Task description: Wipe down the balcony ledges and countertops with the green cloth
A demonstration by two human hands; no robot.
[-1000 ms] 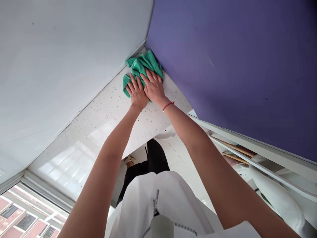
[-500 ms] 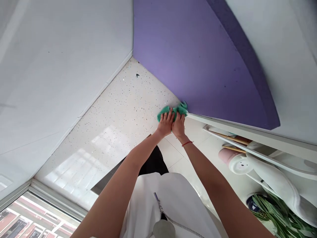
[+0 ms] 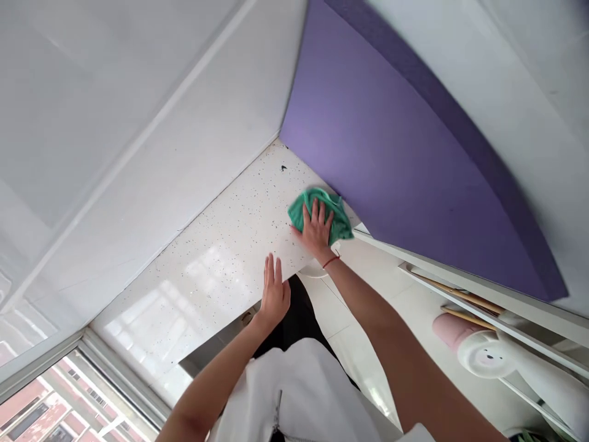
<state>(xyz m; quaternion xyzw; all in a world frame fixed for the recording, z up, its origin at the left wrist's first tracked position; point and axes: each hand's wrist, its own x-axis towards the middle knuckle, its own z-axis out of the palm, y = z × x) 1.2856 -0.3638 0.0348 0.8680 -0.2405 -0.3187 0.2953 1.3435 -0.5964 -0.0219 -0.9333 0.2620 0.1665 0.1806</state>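
The hands are apart: right hand (image 3: 316,233) spread on green cloth (image 3: 341,222) near the worktop's (image 3: 230,239) right end, left hand (image 3: 275,299), fingers extended, by its front edge.

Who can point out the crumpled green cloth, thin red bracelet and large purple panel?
Crumpled green cloth (image 3: 340,223), head view: right part.
Thin red bracelet (image 3: 331,261), head view: visible middle.
Large purple panel (image 3: 400,159), head view: broad face.

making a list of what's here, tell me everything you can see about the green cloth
The green cloth is soft-looking fabric, perhaps towelling, rumpled and creased, with an uneven outline. It lies on the pale speckled ledge, close by the purple panel; whether they touch is hard to tell. The right hand rests on top, fingers spread, hiding its middle. The left hand is off it.
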